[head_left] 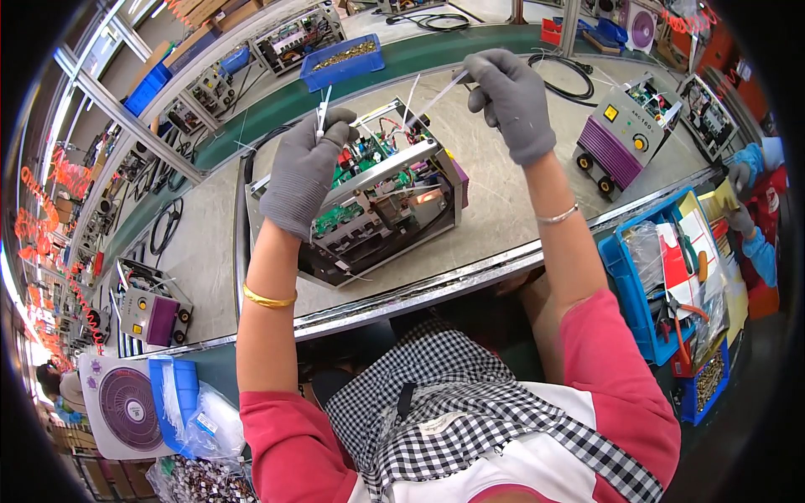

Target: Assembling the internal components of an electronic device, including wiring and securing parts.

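Observation:
An open metal machine chassis (386, 201) stands before me on the bench, its green circuit boards and wiring exposed. My gloved left hand (306, 172) is above its left side, fingers closed on a slim white pronged thing (322, 117) whose kind I cannot make out. Over the far right of the chassis my gloved right hand (513, 105) is raised. Its thumb and finger pinch the end of a white cable tie (443, 98), which slants down to the wiring at the chassis's far corner. Another thin white strip (412, 96) sticks up beside it.
Purple-and-grey machines (625, 134) stand at the right, another (151, 306) at the left. A blue bin of brass parts (342, 60) sits beyond the chassis. A blue tool tray (646, 285) is at my right, near a co-worker's gloved hands (738, 197). Black cable (562, 80) lies coiled behind.

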Tool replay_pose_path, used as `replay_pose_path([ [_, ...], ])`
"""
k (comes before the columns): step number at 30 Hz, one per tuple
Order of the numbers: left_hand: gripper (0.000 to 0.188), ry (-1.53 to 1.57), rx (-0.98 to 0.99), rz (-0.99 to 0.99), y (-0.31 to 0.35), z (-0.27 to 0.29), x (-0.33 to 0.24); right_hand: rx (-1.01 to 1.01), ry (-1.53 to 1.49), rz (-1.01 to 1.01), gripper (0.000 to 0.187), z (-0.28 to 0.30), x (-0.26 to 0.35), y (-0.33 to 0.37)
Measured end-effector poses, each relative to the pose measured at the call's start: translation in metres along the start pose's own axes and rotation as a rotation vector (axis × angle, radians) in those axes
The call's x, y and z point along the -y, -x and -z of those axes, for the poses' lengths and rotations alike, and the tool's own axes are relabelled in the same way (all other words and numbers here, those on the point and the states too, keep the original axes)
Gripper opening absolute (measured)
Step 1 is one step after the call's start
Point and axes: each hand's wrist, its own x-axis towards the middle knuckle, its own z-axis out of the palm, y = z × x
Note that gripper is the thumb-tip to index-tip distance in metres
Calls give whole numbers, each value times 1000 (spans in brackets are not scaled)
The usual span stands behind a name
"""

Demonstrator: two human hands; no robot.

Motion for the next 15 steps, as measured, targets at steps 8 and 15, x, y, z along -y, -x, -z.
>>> replay_pose_path([
  [8, 28, -79, 270, 80, -15, -25, 0, 451, 289, -201, 24, -28, 1, -21],
  [15, 20, -139, 248, 111, -28, -37, 6, 477, 311, -189, 29, -38, 3, -34],
])
